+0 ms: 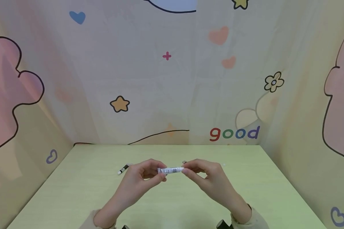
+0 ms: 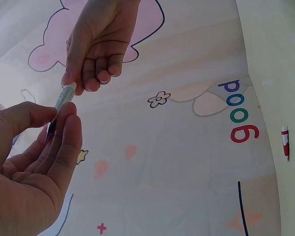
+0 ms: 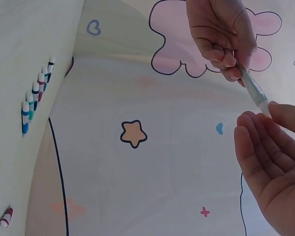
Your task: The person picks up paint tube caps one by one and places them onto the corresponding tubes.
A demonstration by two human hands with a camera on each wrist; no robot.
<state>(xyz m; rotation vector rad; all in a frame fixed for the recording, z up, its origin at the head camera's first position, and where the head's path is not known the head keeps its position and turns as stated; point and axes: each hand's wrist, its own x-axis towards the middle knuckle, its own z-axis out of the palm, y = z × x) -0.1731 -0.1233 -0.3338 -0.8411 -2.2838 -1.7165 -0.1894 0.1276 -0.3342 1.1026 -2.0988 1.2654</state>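
A small white paint tube [image 1: 170,170] with printed text lies level between the two hands above the table. My left hand [image 1: 139,179] pinches its flat end between thumb and fingers. In the left wrist view that end of the tube [image 2: 64,101] looks dark. Thumb and fingertips of my right hand [image 1: 210,175] pinch the white cap at the other end. In the right wrist view the cap [image 3: 263,105] points down toward the right hand, and the right fingers partly cover its tip.
On the light green table [image 1: 189,203] lies a black-and-white tube [image 1: 123,169], left of the hands. The right wrist view shows a row of several coloured tubes [image 3: 36,96] with white caps. Apart from them lies a red-and-white tube [image 3: 6,216]. A printed curtain [image 1: 149,79] stands behind.
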